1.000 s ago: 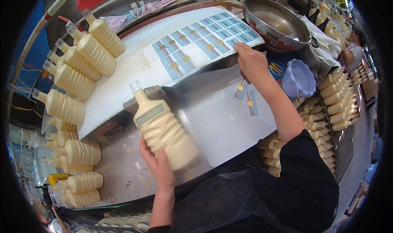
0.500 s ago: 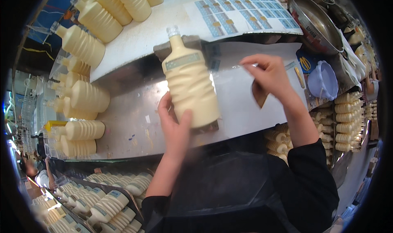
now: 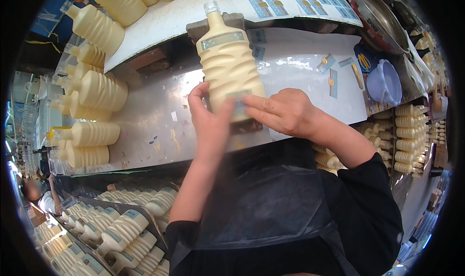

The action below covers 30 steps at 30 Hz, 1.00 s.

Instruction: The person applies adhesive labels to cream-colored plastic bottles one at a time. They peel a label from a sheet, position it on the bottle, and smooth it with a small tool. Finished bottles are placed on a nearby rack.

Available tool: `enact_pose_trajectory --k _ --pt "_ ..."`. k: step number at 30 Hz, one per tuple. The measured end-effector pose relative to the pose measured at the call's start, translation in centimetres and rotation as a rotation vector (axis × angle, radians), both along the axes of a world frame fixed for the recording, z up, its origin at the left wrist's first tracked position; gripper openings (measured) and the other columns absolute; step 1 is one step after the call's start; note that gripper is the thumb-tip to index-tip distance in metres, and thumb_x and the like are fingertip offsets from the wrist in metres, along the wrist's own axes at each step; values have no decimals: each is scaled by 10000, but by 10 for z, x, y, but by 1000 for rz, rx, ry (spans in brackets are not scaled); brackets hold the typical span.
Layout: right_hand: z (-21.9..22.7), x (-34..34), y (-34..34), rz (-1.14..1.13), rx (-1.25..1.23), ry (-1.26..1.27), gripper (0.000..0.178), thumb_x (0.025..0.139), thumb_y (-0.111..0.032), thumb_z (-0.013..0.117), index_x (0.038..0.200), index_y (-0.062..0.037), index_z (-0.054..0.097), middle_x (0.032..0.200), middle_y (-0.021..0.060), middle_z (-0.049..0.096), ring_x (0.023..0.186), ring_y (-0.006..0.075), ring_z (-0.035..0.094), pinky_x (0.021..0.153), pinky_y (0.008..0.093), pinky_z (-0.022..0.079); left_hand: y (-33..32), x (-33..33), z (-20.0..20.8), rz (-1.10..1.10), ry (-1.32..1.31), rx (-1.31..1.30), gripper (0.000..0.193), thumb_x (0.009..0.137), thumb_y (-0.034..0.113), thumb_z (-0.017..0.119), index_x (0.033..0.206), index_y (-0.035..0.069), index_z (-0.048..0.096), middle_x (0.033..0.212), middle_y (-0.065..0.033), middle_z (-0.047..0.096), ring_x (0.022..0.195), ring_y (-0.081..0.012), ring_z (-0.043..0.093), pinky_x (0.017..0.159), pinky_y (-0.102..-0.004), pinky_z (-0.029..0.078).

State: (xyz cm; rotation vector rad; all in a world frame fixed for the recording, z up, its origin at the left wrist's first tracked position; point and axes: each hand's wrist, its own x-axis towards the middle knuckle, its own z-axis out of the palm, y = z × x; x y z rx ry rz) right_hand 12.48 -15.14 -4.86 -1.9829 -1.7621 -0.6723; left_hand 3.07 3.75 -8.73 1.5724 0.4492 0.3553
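A cream-yellow, wavy-ribbed bottle (image 3: 228,65) lies over a grey metal counter (image 3: 152,123) at upper centre. The left hand (image 3: 208,123) has its grip clamped on the lower left edge. The right hand (image 3: 290,112) lays its fingertips on a small bluish label (image 3: 239,95) near the base; with blur there, I cannot tell whether that grip is closed. A round lavender bucket (image 3: 375,88) stands at right.

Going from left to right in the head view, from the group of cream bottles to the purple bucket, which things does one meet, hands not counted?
Group of cream bottles → small white scrap → bottle between the hands → loose labels → purple bucket.
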Motion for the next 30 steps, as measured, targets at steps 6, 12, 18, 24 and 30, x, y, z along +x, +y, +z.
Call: enact_pose_trajectory --k 6,12,18,24,30 --pt "-3 -5 -16 -28 -27 50 216 805 -150 742 1015 -106 722 1120 43 728 621 138 669 521 274 509 -5 -6 0 9 -65 -41 651 911 187 713 1435 -25 391 1389 -186 450 1343 -276 428 1142 -407 366" --pt "-6 -18 -15 -374 45 839 386 892 -271 749 1170 -17 666 899 118 699 689 266 678 631 358 539 -4 -9 -7 -9 -168 -140 674 934 181 683 1477 -28 344 1446 -209 425 1363 -281 420 1156 -418 353" --pt "3 -15 18 -609 -36 1381 776 822 -429 790 1378 29 500 923 183 715 878 308 713 814 394 545 -12 -5 -8 33 -78 40 686 938 193 697 1472 -33 331 1442 -232 427 1328 -297 465 1130 -422 389" --pt "-9 -16 17 -576 50 1429 716 807 -342 837 1360 18 559 783 -15 514 729 82 518 661 258 463 -10 -3 -7 16 -74 90 719 899 193 749 1449 -26 342 1419 -227 439 1319 -301 472 1114 -417 410" --pt "-4 -19 21 -596 57 1437 721 788 -321 842 1356 26 566 788 -17 517 735 80 523 669 259 472 -10 -4 -3 13 -99 -15 738 885 185 765 1449 -26 338 1424 -218 435 1338 -297 453 1133 -415 390"
